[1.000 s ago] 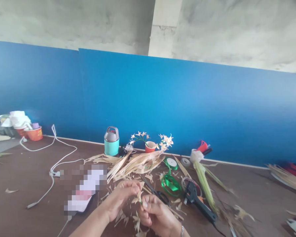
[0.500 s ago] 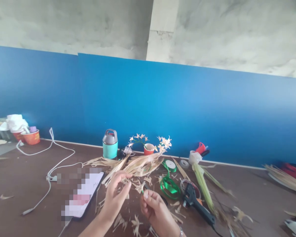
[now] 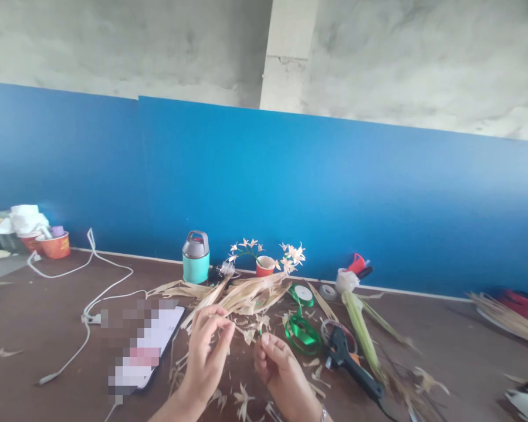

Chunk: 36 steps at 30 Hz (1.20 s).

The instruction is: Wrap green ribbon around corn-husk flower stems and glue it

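Above table (image 3: 57, 316), two hands (image 3: 278, 360), one held flower (image 3: 261, 326)

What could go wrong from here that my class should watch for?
1. The glue gun lies near the green ribbon; if it is hot, which I can't tell, it might scorch it.
2. The right hand pinches a small flower by its green stem; it could slip and get lost among the pale scraps.
3. A spray of flowers arches out of the small cup, so a knock might tip it.
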Motion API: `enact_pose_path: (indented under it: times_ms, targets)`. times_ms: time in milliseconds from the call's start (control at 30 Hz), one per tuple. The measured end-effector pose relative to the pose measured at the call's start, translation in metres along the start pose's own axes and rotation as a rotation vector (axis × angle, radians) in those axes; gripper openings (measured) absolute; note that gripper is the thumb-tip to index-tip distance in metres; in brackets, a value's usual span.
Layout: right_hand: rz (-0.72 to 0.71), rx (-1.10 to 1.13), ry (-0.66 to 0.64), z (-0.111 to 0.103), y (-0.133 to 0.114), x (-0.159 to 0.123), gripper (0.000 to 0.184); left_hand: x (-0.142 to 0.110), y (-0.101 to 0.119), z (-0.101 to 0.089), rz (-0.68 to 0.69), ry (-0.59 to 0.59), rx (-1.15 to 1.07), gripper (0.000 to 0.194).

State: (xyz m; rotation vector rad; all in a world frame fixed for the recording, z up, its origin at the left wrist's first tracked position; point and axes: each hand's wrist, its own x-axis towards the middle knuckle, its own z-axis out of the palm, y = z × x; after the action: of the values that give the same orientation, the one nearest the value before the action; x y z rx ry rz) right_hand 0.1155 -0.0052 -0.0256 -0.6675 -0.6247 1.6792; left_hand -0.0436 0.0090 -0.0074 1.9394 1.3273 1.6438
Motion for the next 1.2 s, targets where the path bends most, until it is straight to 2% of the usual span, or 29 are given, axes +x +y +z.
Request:
enact_pose_path:
  times_ms: [100,167,267,333,367,433,500,600,833,900,1033,1100,1200]
  targets:
    - [-0.148,-0.119,0.089,-0.002,-0.002,0.003,0.027,0.007,-0.004,-0.003,-0.124,0.068,0.007,0.038]
    - [-0.247,-0.258,0.173,-0.003,-0.002,0.004,0.029,0.010,-0.008,-0.002,-0.139,0.049,0.066,0.042]
    - [-0.359,-0.435,0.245,-0.004,0.001,0.005,0.033,0.008,-0.013,0.001,-0.040,0.111,0.149,0.016]
    - [-0.406,-0.513,0.250,-0.006,0.003,0.004,0.033,0.003,-0.012,0.002,0.067,0.121,0.181,0.029]
    - [-0.417,-0.547,0.243,-0.006,0.004,0.003,0.033,0.000,-0.010,0.003,0.126,0.092,0.192,0.028]
    - [-0.422,-0.602,0.222,-0.006,0.007,0.002,0.031,-0.006,-0.004,0.003,0.227,0.033,0.227,0.013]
    - [-0.413,-0.629,0.194,-0.006,0.009,0.002,0.031,-0.010,0.001,0.003,0.262,-0.021,0.260,0.011]
    - [-0.395,-0.638,0.169,-0.004,0.011,0.000,0.033,-0.012,0.005,0.004,0.260,-0.034,0.288,0.010]
    - [-0.365,-0.574,0.176,-0.002,0.009,0.001,0.034,-0.013,0.001,0.006,0.249,-0.070,0.230,0.012]
    - [-0.303,-0.462,0.149,-0.001,0.007,0.002,0.033,-0.013,-0.001,0.006,0.193,-0.057,0.153,0.014]
    - [-0.052,-0.118,0.047,0.003,0.004,0.001,0.028,-0.008,-0.003,0.005,-0.007,0.009,-0.028,0.020]
    - [0.032,-0.004,0.005,0.004,0.003,-0.001,0.026,-0.005,-0.002,0.006,-0.109,-0.030,-0.110,0.018]
    - [0.088,0.053,-0.030,0.002,0.004,-0.002,0.024,-0.003,0.002,0.009,-0.228,-0.143,-0.261,0.018]
